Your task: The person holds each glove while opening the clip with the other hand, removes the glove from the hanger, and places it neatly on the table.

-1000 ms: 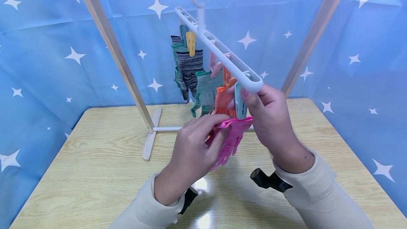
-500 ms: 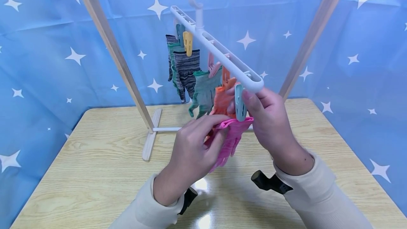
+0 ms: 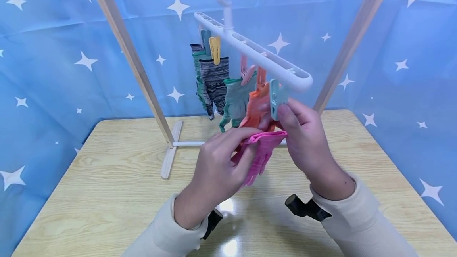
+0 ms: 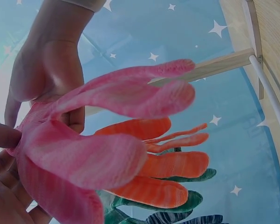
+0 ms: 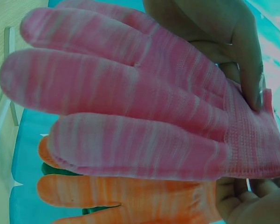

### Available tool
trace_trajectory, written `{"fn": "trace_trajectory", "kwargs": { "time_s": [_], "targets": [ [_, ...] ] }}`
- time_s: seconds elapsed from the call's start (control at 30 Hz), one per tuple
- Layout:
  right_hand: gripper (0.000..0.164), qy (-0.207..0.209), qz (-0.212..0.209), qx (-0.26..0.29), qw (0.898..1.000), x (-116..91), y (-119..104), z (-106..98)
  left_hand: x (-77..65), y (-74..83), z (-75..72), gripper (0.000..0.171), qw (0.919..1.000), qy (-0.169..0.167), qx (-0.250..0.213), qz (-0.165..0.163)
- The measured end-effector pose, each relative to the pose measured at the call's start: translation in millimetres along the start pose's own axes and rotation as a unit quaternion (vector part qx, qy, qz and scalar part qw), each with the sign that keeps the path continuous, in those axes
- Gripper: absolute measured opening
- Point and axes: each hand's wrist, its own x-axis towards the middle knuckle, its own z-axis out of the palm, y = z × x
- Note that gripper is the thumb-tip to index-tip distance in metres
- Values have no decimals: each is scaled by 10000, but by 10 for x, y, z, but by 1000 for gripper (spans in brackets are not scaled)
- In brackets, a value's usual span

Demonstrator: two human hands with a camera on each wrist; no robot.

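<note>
In the head view my left hand (image 3: 217, 165) pinches the cuff of a pink knit glove (image 3: 264, 152), whose fingers hang down. My right hand (image 3: 307, 142) holds the lower part of a light teal clothespin (image 3: 276, 98) between thumb and fingers. This clothespin hangs at the near end of a white clip hanger (image 3: 262, 52), a little above the glove's cuff. Right behind it an orange glove (image 3: 258, 106) hangs from an orange clothespin (image 3: 261, 77). The left wrist view shows the pink glove (image 4: 93, 158) spread between both hands; the right wrist view shows its striped palm (image 5: 177, 93).
Farther back on the hanger are a green-grey glove (image 3: 235, 98) on a pink clothespin (image 3: 245, 70) and a dark striped glove (image 3: 214, 76) on a yellow clothespin (image 3: 215, 50). A wooden-legged rack (image 3: 135, 66) with a white top bar stands on the wood-grain table (image 3: 107, 193).
The teal clothespin has moved up, away from the pink cuff, and the right hand's grip is now at its lower end. The hanger's near end has swung right. The left hand stays put.
</note>
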Motion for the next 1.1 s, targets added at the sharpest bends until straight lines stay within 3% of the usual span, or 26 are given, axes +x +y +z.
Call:
{"fn": "trace_trajectory", "kwargs": {
  "time_s": [0.27,0.53,0.87,0.97,1.1],
  "targets": [
    [33,119,-161,-103,9997,-91,55,-83,16,22,4,16,10000,-39,18,14],
    [23,460,363,-844,9947,-212,121,-165,8,27,-11,17,9999,2,81,79],
    [17,579,575,-652,9945,-347,338,-371,9,0,-35,20,9999,76,-15,80],
    [16,737,775,-965,9896,-356,469,-502,23,-17,-57,20,9999,121,-115,43],
    [22,1154,1143,-1640,9730,-343,662,-692,28,-34,-75,20,9998,130,-125,10]
  ]
}}
